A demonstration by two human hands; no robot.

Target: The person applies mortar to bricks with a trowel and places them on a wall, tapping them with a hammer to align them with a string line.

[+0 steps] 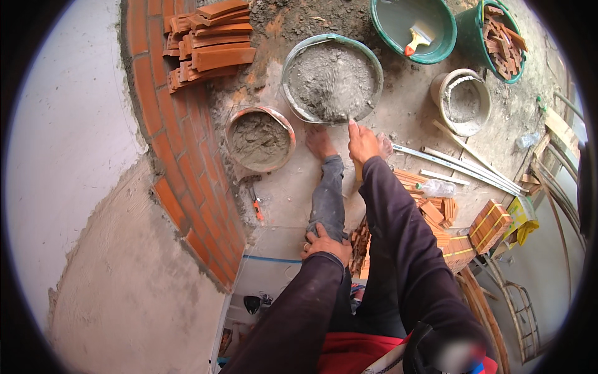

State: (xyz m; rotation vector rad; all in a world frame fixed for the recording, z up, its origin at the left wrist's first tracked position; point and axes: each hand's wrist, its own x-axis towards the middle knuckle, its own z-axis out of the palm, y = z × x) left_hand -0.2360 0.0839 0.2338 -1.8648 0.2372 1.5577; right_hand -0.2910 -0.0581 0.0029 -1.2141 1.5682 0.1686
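My right hand (363,142) is closed round the wooden handle (358,171) of a hand tool at the near rim of a round tub (286,87). Grey mortar mix (317,78) fills the tub; the tool's head is lost in motion blur and mix, so its kind cannot be told. On my bent left knee lies my left hand (327,245), fingers spread and holding nothing. Left of my foot stands a smaller bucket (291,146) with wet, darker mortar (258,140) in it.
A curved brick course (165,124) runs along the left, with stacked terracotta pieces (221,56) on it. Beyond are a green water tub (375,25) with a brush (418,40), a shard bucket (470,37) and a pale bucket (439,93). Metal straightedges (461,167) and bricks (489,227) lie right.
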